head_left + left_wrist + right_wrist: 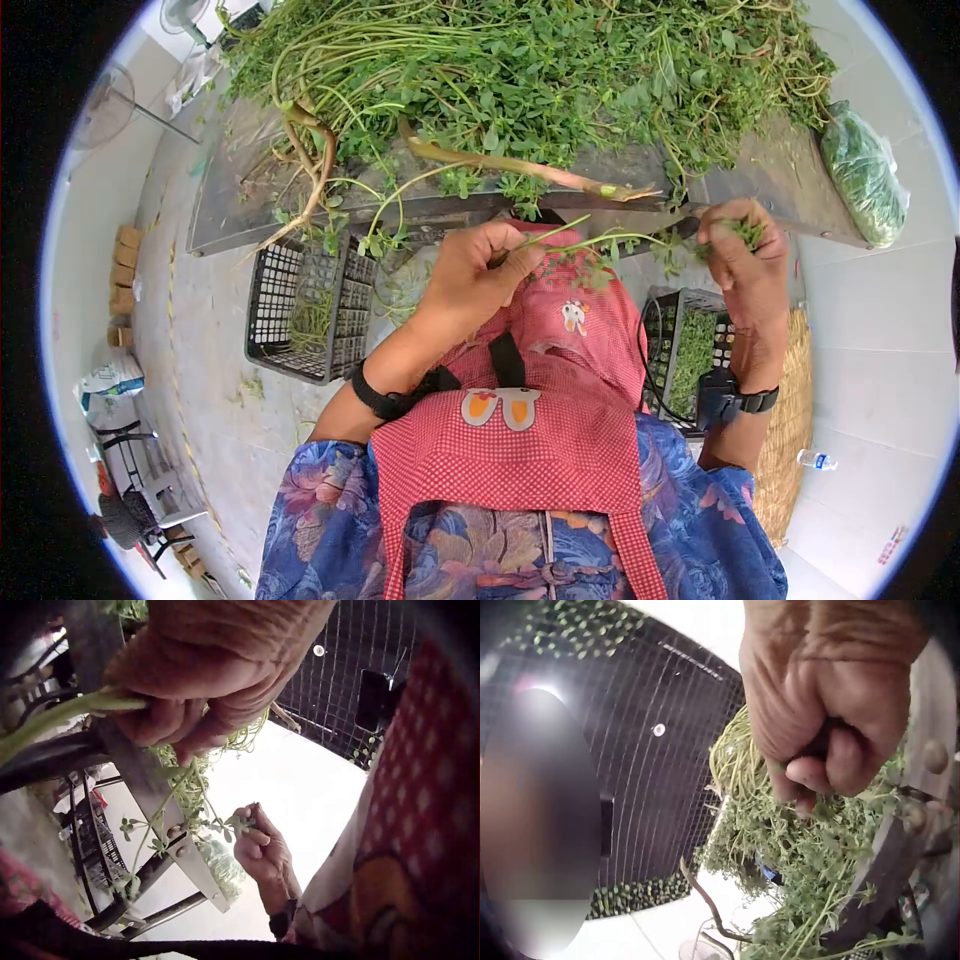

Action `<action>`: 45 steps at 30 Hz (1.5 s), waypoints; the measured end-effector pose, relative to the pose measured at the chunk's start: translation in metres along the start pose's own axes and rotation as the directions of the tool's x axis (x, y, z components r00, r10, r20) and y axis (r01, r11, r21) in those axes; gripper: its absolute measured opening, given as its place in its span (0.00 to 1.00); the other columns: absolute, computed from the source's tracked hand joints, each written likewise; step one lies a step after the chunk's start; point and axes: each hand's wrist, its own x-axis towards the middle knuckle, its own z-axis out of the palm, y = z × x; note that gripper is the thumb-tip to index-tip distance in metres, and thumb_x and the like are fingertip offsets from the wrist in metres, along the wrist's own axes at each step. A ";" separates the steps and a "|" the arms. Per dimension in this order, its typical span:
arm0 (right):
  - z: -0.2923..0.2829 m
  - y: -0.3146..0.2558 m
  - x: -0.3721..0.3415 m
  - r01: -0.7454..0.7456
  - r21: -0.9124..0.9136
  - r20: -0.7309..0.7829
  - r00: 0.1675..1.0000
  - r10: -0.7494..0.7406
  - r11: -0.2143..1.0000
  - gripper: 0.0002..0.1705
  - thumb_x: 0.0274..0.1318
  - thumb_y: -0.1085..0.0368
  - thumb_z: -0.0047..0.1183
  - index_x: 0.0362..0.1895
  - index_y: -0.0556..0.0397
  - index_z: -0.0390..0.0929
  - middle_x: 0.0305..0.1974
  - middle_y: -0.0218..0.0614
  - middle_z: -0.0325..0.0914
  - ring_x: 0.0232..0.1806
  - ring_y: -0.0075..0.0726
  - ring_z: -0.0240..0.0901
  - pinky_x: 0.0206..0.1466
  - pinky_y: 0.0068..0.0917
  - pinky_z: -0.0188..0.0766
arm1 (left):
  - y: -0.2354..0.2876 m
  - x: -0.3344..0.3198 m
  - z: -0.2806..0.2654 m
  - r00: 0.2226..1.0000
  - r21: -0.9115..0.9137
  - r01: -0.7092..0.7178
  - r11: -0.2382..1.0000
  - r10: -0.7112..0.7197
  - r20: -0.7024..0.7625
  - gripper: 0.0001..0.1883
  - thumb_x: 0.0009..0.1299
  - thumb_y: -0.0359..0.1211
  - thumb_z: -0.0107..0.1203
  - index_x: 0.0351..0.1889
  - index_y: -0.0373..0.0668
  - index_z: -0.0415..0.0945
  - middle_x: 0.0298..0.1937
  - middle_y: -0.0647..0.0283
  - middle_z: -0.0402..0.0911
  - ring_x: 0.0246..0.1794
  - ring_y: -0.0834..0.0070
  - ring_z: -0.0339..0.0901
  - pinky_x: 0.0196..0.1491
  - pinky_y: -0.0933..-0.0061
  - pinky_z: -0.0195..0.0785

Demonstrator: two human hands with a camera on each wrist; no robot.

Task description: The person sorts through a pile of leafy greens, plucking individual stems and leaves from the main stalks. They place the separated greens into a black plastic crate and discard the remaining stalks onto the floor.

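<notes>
My left hand (478, 270) pinches a green plant stem (60, 720) between thumb and fingers, over the lap. A thin leafy shoot (625, 238) stretches from it toward the right hand. Curled fingers of my right hand (745, 250) hold a small bunch of green sprigs (748, 232); in the right wrist view the fingers hide it. Beyond both hands, a big heap of leafy green stems (560, 80) covers the table. One thick, pinkish-brown stalk (540, 172) lies along the table's near edge, and a forked brown stalk (318, 165) hangs over it at the left.
Under the table edge, a black crate (350, 310) with some stems stands left, and another crate (683, 355) with greens stands right. A full plastic bag (862, 175) sits at the table's right end. A water bottle (817, 460) lies far right.
</notes>
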 end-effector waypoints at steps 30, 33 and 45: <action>-0.001 0.054 0.027 0.121 -0.666 -0.221 0.910 -0.350 0.736 0.07 0.50 0.66 0.55 0.28 0.55 0.72 0.19 0.31 0.71 0.22 0.33 0.70 0.22 0.27 0.64 | -0.009 -0.007 0.002 0.993 -0.046 -0.118 0.992 0.117 -0.011 0.09 0.69 0.33 0.53 0.36 0.36 0.79 0.24 0.73 0.74 0.25 0.88 0.66 0.29 0.85 0.59; 0.010 0.023 0.018 -0.006 0.240 -0.231 0.971 0.063 0.971 0.06 0.52 0.66 0.55 0.32 0.52 0.71 0.29 0.33 0.75 0.15 0.14 0.60 0.11 0.11 0.48 | 0.006 -0.012 -0.005 0.997 -0.161 -0.001 0.987 0.013 0.077 0.10 0.69 0.35 0.51 0.36 0.39 0.79 0.22 0.74 0.72 0.21 0.89 0.62 0.24 0.87 0.54; 0.055 0.065 0.009 -0.531 0.094 0.404 0.794 0.455 0.842 0.19 0.56 0.61 0.54 0.50 0.55 0.72 0.28 0.26 0.74 0.18 0.13 0.60 0.15 0.11 0.54 | 0.004 -0.005 0.001 0.977 0.066 -0.170 0.983 0.159 0.145 0.10 0.72 0.37 0.48 0.36 0.40 0.75 0.22 0.74 0.69 0.21 0.89 0.62 0.26 0.86 0.55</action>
